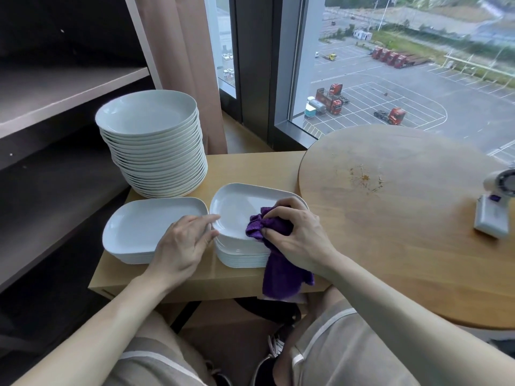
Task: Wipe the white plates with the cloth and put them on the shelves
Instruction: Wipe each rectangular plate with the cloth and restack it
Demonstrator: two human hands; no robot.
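1. White plate [237,207], the top one of a low stack [242,259] at the near edge of the desk [167,277], lay under both grips. It was the one being wiped, so I judged the wiping step to be in hand.
2. The right grip [289,232] was closed round a bunched purple cloth [278,271] and pressed it onto the plate's near right part. The cloth's loose tail hung below that grip, down the stack's side and past the desk edge.
3. The left grip [181,243], just left of the right one, was wide. Its fingers were nearly straight, with a fingertip and the thumb touching the plate's left rim, apparently steadying it.
4. Under and just left of the left grip sat a second low stack of squarish plates [139,227]. Whether these had been wiped could not be told.
5. Beyond both grips, a tall stack of round plates [156,157] stood at the desk's far left.
6. Right of the right grip spread a round table [404,232] carrying a white device [492,218].
7. Up and left of the grips rose the shelves [69,87]. No plate showed on the boards in view, so the task looked early.
8. The next move, as I judged it, called for sweeping the cloth over the rest of the plate. The left grip would then close on the rim, lift the plate off its stack and carry it up and left to a shelf.
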